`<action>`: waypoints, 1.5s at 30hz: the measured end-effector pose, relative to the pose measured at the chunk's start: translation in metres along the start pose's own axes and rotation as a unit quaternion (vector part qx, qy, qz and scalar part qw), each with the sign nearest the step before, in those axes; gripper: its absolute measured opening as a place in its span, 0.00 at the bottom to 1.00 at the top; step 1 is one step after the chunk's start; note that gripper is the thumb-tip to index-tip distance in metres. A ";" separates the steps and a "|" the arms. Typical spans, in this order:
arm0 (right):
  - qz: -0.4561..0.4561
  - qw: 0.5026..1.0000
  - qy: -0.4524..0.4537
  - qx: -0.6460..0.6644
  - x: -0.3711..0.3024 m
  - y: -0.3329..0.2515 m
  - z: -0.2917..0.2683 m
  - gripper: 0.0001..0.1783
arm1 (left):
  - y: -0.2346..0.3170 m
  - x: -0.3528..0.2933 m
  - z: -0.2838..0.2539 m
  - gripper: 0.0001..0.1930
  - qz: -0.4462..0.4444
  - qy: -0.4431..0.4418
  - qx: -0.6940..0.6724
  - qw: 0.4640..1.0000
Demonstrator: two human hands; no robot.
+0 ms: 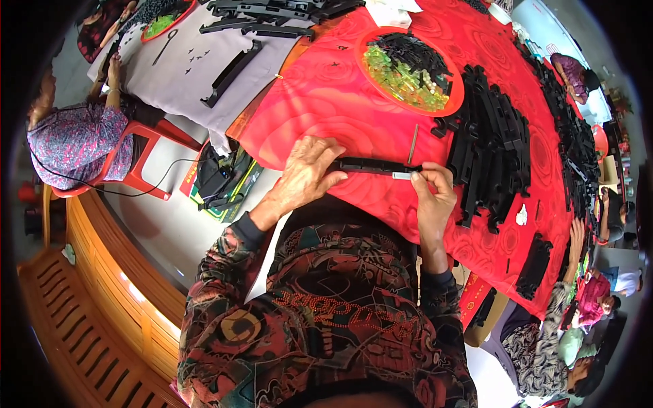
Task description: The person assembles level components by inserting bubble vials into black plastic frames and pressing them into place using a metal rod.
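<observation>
Black strip (373, 165) between left hand (311, 168) and right hand (435, 193), red-lettered shirt (340, 306)

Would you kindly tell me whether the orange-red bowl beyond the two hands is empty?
Not empty: the orange-red bowl holds yellow-green pieces and black pieces.

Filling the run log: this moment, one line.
left hand: holds black strip, left end | right hand: holds right end, at grey piece | basin: on red tablecloth

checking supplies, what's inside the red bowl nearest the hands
The bowl holds small black pieces mostly toward its far side and translucent yellow-green pieces nearer. Its bottom and any deeper layers are covered.
</observation>
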State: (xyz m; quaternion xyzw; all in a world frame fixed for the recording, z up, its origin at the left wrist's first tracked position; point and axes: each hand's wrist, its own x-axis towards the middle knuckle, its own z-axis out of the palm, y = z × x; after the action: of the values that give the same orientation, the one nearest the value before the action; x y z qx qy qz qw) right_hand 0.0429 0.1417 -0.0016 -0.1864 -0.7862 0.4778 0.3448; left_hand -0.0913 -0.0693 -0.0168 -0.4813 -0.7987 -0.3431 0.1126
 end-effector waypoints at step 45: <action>-0.136 0.975 -0.014 -0.174 -0.019 0.019 0.048 0.08 | 0.016 0.006 0.000 0.15 -0.095 -0.099 -0.115 0.984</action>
State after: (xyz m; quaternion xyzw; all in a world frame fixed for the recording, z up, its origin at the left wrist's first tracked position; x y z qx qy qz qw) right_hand 0.0210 0.1086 -0.0399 -0.1280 -0.8803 0.2846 0.3573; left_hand -0.0807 -0.0602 -0.0065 -0.4446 -0.8034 -0.3921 -0.0565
